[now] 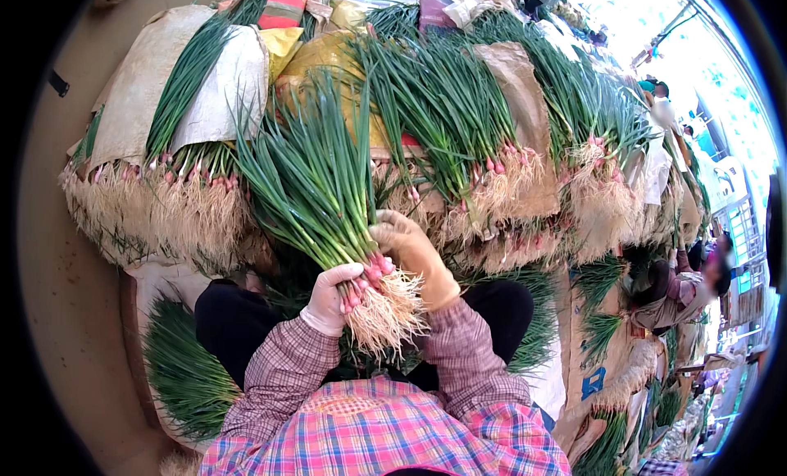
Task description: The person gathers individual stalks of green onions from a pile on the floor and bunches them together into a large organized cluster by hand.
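A thick bunch of spring onions (328,205) is held up in front of me, its green leaves pointing away and its pink bulbs and pale roots toward me. My left hand (331,297), in a white glove, wraps round the bulb end from the left. On the other side my right hand (414,255), in a tan glove, presses against the stems just above the bulbs with curled fingers. The fingertips of the right hand are partly hidden behind the bunch. The roots (385,316) hang loose between my two wrists.
Beyond my knees runs a long heap of spring onions (451,107), with sacks (221,91) laid over parts of it. More leaves (184,369) lie at my left, on pale sheeting. At the far right another person (684,287) sits among bunches.
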Demonstrator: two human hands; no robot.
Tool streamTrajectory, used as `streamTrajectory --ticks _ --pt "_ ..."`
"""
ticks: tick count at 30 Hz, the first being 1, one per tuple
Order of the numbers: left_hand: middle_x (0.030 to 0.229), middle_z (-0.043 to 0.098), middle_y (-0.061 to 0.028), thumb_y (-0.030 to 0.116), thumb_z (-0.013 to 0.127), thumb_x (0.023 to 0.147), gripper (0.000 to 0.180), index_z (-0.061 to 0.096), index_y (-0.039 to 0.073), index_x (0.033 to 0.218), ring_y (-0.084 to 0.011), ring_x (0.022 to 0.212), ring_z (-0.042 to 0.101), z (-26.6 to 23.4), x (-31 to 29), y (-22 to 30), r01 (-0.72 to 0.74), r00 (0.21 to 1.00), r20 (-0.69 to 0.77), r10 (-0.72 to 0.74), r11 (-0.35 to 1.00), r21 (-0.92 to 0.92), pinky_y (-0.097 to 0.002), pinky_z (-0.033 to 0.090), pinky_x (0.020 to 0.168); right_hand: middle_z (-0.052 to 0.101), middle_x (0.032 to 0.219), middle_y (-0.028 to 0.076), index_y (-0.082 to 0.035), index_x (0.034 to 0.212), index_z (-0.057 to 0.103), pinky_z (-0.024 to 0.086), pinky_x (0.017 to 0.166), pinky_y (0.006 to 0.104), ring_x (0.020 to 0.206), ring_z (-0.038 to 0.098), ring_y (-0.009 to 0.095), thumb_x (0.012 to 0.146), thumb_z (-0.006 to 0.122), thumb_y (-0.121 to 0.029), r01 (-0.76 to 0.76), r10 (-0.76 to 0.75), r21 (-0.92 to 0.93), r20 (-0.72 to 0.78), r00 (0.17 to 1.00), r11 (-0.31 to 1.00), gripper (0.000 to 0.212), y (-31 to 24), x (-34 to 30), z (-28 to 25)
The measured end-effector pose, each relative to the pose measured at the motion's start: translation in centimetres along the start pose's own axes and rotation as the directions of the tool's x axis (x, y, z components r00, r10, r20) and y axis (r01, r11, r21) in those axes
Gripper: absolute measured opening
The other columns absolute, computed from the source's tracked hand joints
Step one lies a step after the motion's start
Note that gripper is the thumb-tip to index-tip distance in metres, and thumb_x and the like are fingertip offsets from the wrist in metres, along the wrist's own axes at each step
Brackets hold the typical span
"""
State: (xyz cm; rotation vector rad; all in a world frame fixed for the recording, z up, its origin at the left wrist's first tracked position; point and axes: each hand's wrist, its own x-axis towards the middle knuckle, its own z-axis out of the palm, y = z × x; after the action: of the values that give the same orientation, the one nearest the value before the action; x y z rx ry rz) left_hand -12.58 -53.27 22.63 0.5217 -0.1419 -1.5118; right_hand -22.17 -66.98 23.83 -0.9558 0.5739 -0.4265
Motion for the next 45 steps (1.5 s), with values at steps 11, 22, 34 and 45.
streamTrajectory --ticks 11,22,34,45 --pt "0.105 0.058 -0.0175 0.008 0.053 0.074 0.046 0.046 -0.008 0.117 -0.0259 0.097 0.055 -2.5 0.3 -0.5 -0.022 0.999 0.036 0.027 0.991 -0.129 -0.0392 0.046 0.089 0.059 0.077 0.002 -0.003 0.096 0.055 0.048 0.056 0.0212 0.059 0.053 0.009 0.087 0.055 -0.006 0.048 -0.035 0.302 -0.048 0.998 0.952 0.01 1.4 0.0 0.9" --pt "0.098 0.059 -0.0169 0.01 0.05 0.074 0.052 0.043 -0.011 0.121 -0.0263 0.105 0.053 -0.6 -0.6 0.1 -0.006 0.998 0.068 0.019 0.981 -0.194 -0.0395 0.042 0.094 0.058 0.081 0.011 0.0 0.09 0.053 0.048 0.062 0.0316 0.069 0.057 0.024 0.077 0.065 -0.006 0.199 -0.827 -0.98 0.132 0.546 -0.025 0.019 -1.2 4.3 -2.8" --pt "0.102 0.062 -0.0153 0.011 0.049 0.077 0.048 0.047 -0.009 0.12 -0.0011 0.055 0.052 -0.3 0.2 -0.2 -0.04 0.999 -0.023 0.041 0.999 0.032 -0.0109 0.041 0.042 0.063 0.089 0.003 -0.001 0.099 0.062 0.045 0.068 0.0212 0.075 0.057 0.009 0.083 0.063 -0.012 -0.021 0.012 -0.124 -0.074 0.997 0.992 0.019 0.7 -2.7 -2.5" --pt "0.102 0.061 -0.0169 0.012 0.05 0.077 0.041 0.051 -0.009 0.112 -0.0035 0.059 0.055 0.6 0.4 -0.8 -0.168 0.984 -0.055 0.167 0.985 -0.026 -0.0108 0.043 0.046 0.062 0.079 0.001 -0.008 0.092 0.058 0.045 0.055 0.0188 0.062 0.053 0.007 0.086 0.059 -0.013 -0.044 0.044 0.165 0.007 0.999 0.985 0.008 0.2 0.8 -2.0"
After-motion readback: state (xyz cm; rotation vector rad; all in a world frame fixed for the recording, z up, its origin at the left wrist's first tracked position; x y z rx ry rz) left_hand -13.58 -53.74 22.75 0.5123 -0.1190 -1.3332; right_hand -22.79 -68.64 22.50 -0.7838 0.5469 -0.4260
